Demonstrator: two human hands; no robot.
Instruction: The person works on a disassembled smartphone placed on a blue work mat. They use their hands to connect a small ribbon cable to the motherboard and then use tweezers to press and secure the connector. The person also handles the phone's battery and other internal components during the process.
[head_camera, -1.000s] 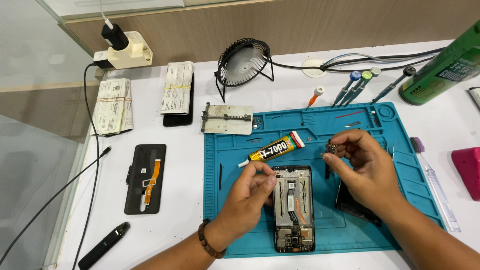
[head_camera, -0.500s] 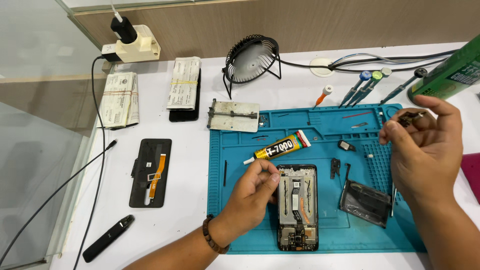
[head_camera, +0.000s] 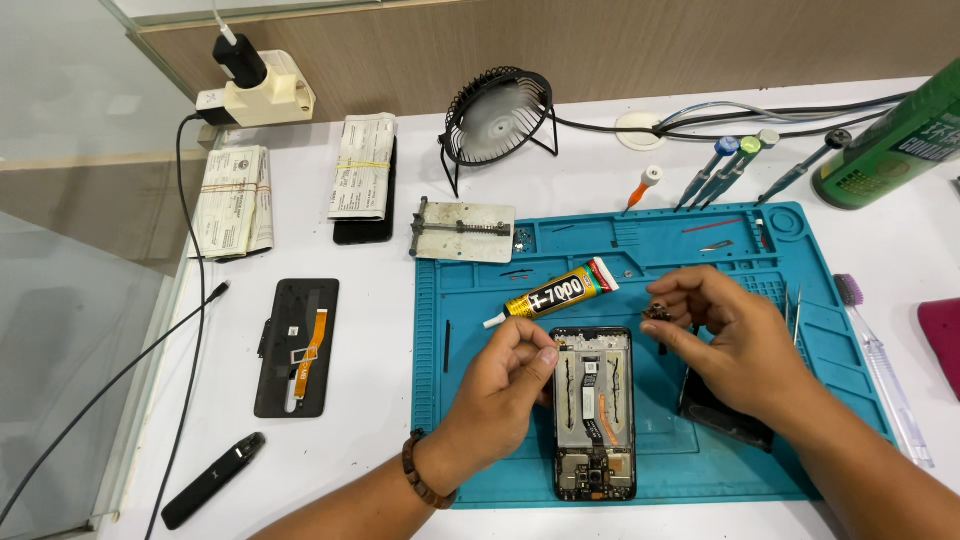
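Blue mat (head_camera: 800, 440), right hand (head_camera: 735, 345) back beside opened phone (head_camera: 594, 410), grip pinching small dark part (head_camera: 657, 313), left hand (head_camera: 505, 385) pinched shut at phone's corner

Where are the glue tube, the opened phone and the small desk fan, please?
Glue tube (head_camera: 556, 294), head view, on its yellow label.
Opened phone (head_camera: 594, 412), head view, on its exposed middle.
Small desk fan (head_camera: 497, 115), head view, on its round grille.

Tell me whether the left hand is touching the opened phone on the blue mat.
Touching. The head view shows the left hand with its fingertips pinched against the top left corner of the opened phone; no gap shows between them.
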